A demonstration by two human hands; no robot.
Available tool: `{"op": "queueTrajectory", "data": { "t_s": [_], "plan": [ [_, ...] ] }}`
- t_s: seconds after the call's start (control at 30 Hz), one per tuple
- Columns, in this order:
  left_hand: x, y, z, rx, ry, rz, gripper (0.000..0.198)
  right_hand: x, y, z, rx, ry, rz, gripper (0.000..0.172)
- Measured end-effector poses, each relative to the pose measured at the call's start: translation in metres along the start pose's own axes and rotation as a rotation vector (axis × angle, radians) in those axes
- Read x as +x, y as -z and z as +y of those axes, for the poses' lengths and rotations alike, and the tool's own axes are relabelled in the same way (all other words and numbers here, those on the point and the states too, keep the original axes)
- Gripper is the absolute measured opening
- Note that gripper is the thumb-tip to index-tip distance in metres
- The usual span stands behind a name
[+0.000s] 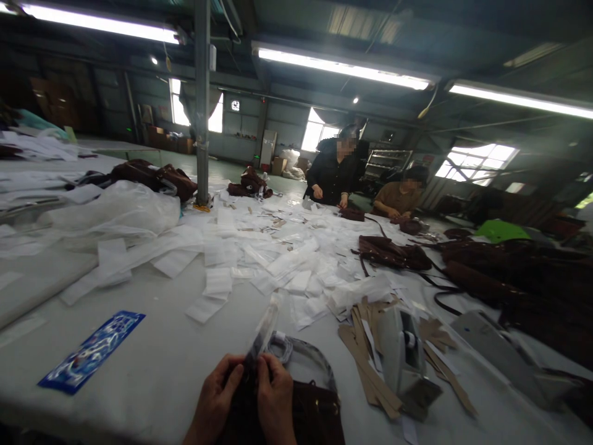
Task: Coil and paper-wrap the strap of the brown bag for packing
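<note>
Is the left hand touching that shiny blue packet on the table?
Apart. The head view shows bare white table between the left hand and the blue packet.

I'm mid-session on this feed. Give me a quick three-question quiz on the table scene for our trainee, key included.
1. True or false: the flat, shiny blue packet touches the bare left hand.
2. Which is nearer the bulky grey tape dispenser: the left hand or the bare right hand?
3. Both hands are at: (a) the soft dark brown bag, (b) the packet, (c) the dispenser.

Key: 1. False. 2. The right hand. 3. (a).
</note>
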State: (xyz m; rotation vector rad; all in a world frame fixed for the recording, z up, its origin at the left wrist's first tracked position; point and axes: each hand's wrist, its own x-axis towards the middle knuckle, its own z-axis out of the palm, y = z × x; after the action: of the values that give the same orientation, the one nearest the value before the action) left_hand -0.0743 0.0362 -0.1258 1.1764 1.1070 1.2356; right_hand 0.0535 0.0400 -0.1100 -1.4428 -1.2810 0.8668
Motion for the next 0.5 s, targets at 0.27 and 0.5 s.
{"op": "queueTrajectory", "data": {
  "t_s": [0.27, 0.5],
  "plan": [
    [0.003, 0.0, -0.005, 0.032, -0.001, 0.036, 0.028, -0.012, -0.005, 0.006, -0.119, 0.197, 0.007, 0.03],
    [0.001, -0.002, -0.002, -0.003, 0.038, 0.008, 0.031, 0.011, 0.01, -0.003, 0.279, -0.226, -0.112, 0.048]
  ]
}}
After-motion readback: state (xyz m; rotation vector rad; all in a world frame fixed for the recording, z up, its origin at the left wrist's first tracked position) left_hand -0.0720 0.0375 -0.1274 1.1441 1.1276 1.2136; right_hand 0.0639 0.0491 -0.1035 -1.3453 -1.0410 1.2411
